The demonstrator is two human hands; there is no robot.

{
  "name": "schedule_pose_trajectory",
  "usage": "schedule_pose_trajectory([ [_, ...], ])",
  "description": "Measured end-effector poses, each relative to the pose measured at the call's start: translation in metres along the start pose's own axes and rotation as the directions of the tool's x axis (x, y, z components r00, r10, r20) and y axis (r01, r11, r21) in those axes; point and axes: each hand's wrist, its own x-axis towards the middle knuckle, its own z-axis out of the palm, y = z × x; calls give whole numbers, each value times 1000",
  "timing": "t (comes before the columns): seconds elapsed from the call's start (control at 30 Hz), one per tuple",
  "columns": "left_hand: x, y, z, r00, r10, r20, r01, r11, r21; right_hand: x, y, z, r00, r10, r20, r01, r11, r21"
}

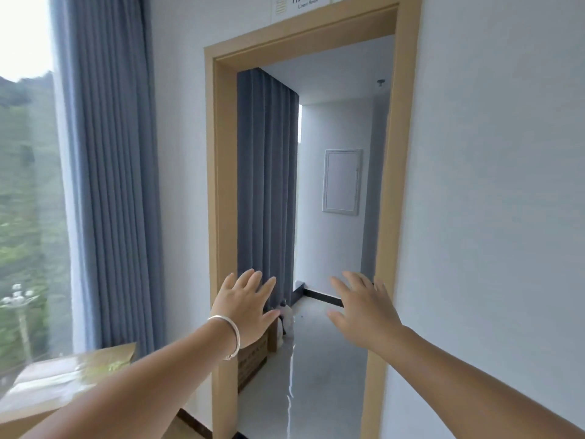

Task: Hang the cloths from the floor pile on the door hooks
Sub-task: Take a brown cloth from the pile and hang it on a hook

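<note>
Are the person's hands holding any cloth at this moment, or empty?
Empty. The left hand and right hand are both raised toward the doorway with fingers spread.

Doorway: the light wooden door frame (221,185) stands in the middle, in the white wall (490,185).
Left: a grey-blue pleated curtain (107,153) hangs beside the large window (28,185).
Behind the frame: a second grey-blue curtain (267,185) at left, a white wall panel (342,182) on the far wall.
Above: a white paper sign (300,4).
Front: both hands, left hand (245,307) and right hand (364,308), before the doorway.
</note>
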Motion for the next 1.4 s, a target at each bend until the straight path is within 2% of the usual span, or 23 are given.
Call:
schedule_pose_trajectory([
  [0.17, 10, -62, 30, 978, -194, 80, 186, 978, 93, 100, -30, 47, 983, -180, -35, 183, 975, 126],
  [0.33, -6, -123, 42, 907, -404, 116, 377, 904, 200, 170, -90, 87, 923, -381, -51, 381, 890, 249],
  [0.63, -91, -222, 61, 693, -704, 155, 623, 693, 364, 213, -256, 131, 742, -665, -90, 641, 662, 389],
  [0.77, -123, -272, 81, 610, -776, 163, 683, 619, 389, 230, -336, 147, 671, -733, -115, 700, 574, 426],
  [0.87, -136, -318, 99, 577, -802, 154, 707, 585, 397, 247, -396, 160, 622, -774, -117, 735, 526, 429],
  [1.13, -173, -452, 161, 492, -855, 165, 762, 515, 392, 307, -550, 192, 548, -830, -103, 775, 458, 436],
  [1.3, -211, -511, 201, 418, -886, 199, 782, 463, 418, 322, -629, 228, 509, -857, -81, 789, 427, 442],
  [1.4, -235, -534, 230, 374, -897, 235, 791, 440, 425, 322, -669, 257, 456, -889, -36, 803, 393, 448],
])
